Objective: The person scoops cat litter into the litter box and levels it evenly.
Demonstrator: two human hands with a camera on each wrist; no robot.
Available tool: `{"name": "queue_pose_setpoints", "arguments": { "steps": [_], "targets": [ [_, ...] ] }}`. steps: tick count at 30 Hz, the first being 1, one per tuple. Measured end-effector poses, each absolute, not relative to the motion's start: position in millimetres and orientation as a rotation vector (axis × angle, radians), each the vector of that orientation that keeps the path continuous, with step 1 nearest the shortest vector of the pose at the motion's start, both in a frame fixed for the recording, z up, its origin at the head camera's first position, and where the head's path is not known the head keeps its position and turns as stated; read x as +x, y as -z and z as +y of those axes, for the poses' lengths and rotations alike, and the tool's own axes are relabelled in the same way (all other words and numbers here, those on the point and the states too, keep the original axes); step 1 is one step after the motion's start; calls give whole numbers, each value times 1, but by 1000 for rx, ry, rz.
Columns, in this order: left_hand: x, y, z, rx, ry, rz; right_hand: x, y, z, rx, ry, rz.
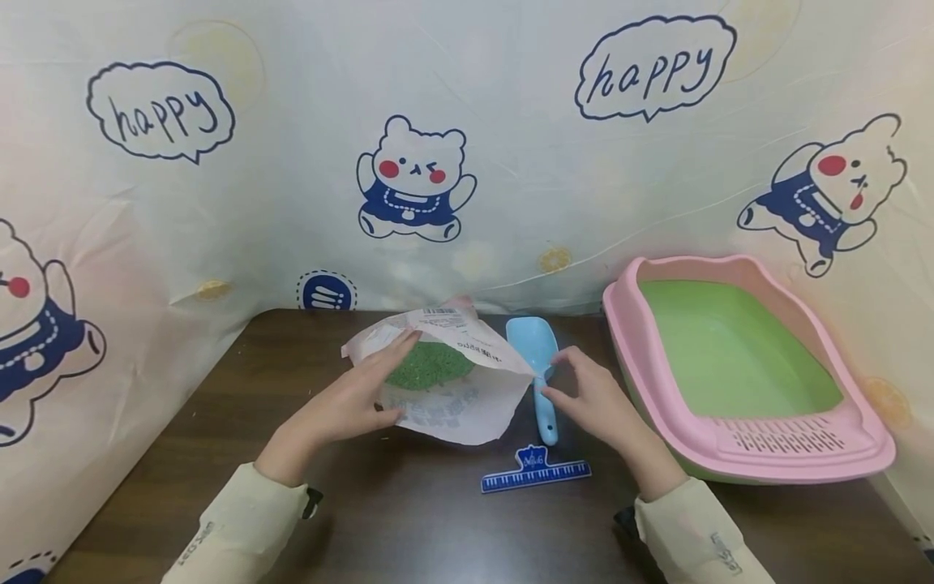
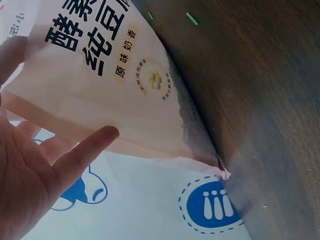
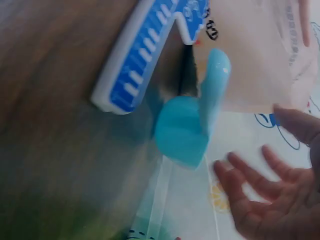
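A pale pink bag (image 1: pixel 456 410) printed with dark lettering stands with its mouth wide, showing green litter pellets (image 1: pixel 430 367) inside. My left hand (image 1: pixel 346 401) is at the bag's left side, fingers extended along its rim and thumb spread apart. Right of the bag lies a light blue litter scoop (image 1: pixel 533 341), its handle pointing toward me. My right hand (image 1: pixel 594 401) hovers by the bag's right corner and the scoop, thumb and fingers apart. In the right wrist view its fingers (image 3: pixel 252 187) are spread and slightly blurred, with nothing between them.
A blue bag clip (image 1: pixel 536 477) with a piano-key pattern lies in front of the bag. At the right sits a pink-rimmed litter box (image 1: pixel 744 365) with a green inside. Behind the brown table (image 1: pixel 409 519) hangs a printed cloth. Stray pellets (image 2: pixel 192 19) lie beside the bag.
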State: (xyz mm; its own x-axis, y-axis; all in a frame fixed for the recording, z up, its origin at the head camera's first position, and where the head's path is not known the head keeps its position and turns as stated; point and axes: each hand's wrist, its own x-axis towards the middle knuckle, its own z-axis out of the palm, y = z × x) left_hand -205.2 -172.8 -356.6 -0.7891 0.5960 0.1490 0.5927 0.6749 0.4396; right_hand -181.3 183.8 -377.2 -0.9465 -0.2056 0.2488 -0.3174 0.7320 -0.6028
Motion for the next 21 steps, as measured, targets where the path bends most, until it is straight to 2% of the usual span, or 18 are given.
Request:
{"name": "queue_pose_setpoints", "arguments": {
  "steps": [9,21],
  "targets": [
    [-206,358,-172,1023,-730,2882,-183,395,171,104,-1053,-3107],
    [-208,357,-171,1071,-764,2890,-189,396,174,83,-1080,-3098]
  ]
}}
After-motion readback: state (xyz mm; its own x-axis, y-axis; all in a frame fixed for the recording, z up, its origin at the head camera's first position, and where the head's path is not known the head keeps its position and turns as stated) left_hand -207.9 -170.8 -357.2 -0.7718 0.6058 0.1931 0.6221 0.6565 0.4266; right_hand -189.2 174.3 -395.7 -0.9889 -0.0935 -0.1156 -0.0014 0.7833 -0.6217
